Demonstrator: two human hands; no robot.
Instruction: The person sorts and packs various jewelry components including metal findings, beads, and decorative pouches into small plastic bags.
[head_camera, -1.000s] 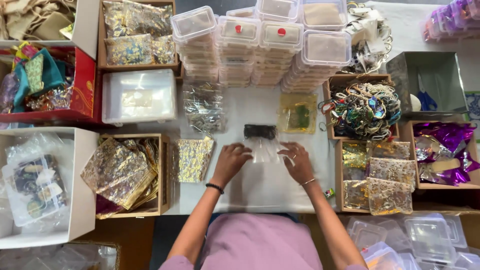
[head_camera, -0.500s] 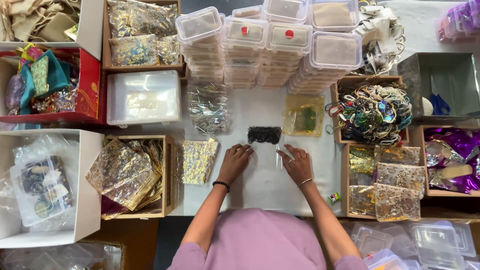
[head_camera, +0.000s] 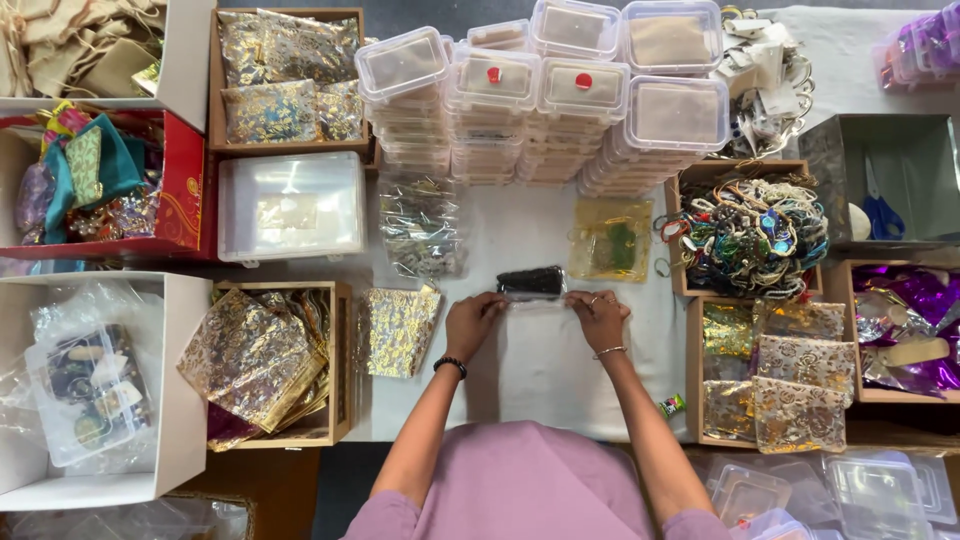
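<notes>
Both your hands pinch a small clear pouch on the white table.

Your left hand (head_camera: 473, 322) and right hand (head_camera: 598, 316) grip the dark-filled clear pouch (head_camera: 531, 284) by its ends, fingers closed, near a gold organza bag (head_camera: 610, 240) on the table (head_camera: 540, 380).

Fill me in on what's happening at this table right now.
A person in a pink top works at a white table. The left hand and right hand each pinch an end of a small clear bag with dark contents, flat on the table. A gold patterned pouch lies to the left, a yellow sheer pouch just beyond, and stacked clear lidded boxes stand behind.
</notes>
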